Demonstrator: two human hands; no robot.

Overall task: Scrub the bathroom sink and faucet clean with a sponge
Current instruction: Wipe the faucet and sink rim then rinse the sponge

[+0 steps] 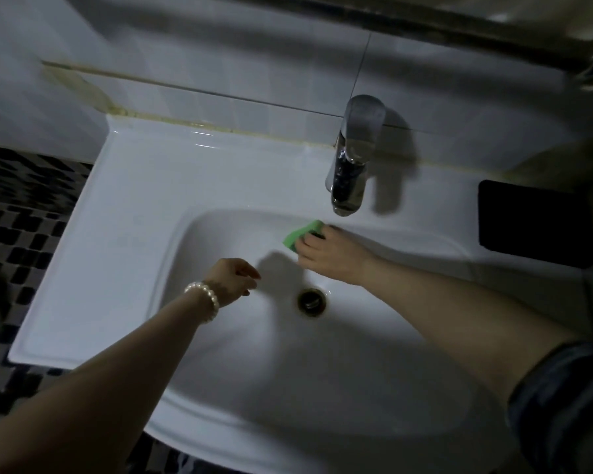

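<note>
A bathroom; white basin (124,206), chrome faucet (351,155), tiled wall (254,63).

No readable text, label, brand or number on sink (124,186), faucet (351,155) or wall tiles (220,56)

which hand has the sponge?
The right hand, pressing the green sponge against the basin's back wall under the faucet. The braceleted left hand holds nothing.
</note>
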